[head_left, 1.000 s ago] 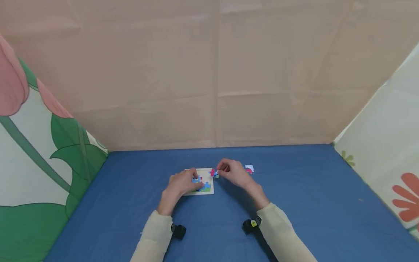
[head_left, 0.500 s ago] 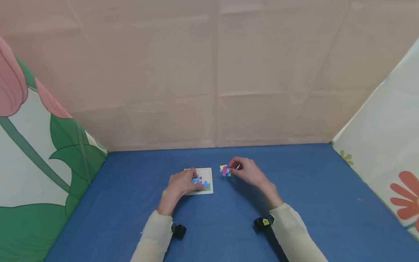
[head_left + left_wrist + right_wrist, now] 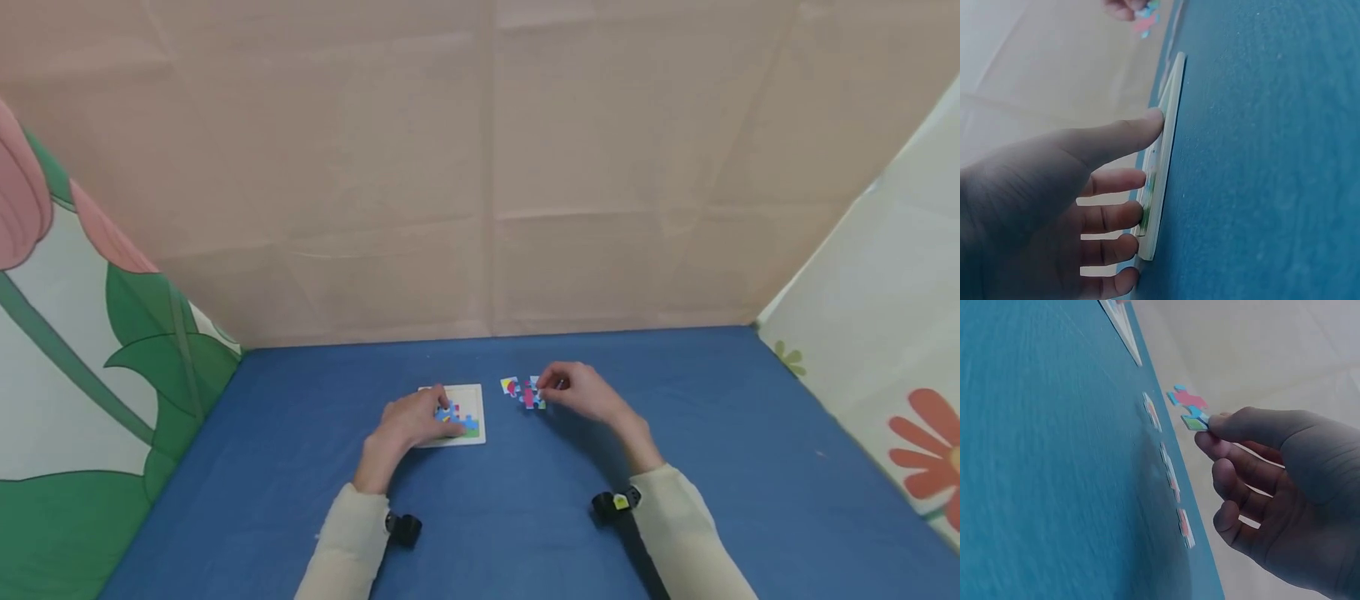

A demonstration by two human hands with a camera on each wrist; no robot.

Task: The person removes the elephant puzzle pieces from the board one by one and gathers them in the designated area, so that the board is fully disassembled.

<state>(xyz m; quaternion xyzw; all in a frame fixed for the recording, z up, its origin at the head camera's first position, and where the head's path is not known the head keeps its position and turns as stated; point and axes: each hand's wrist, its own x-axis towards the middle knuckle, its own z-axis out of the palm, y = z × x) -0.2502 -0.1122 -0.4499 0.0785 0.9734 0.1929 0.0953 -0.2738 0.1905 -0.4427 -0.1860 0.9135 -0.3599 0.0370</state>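
Note:
A jigsaw piece [image 3: 1190, 403], pink and blue with a green corner, is pinched between the thumb and fingertips of my right hand [image 3: 581, 390]. It is held above the table, apart from the board. My left hand [image 3: 411, 418] rests over the left part of a small square puzzle board [image 3: 480, 412], its thumb touching the near part and its fingers loosely bent. Blue and green pieces [image 3: 469, 425] lie inside the board's pale frame; the rest is partly hidden by the hand.
Several loose jigsaw pieces [image 3: 1170, 472] lie on the blue table [image 3: 495, 517] below and beyond my right hand, one with a yellow corner [image 3: 509, 385]. A beige cloth [image 3: 487, 208] hangs behind the table's far edge. Printed panels [image 3: 900, 333] stand at both sides.
My right hand has moved right with the pinched piece, away from the board. The loose piece with the yellow corner has come into sight. My left hand has stayed on the board.

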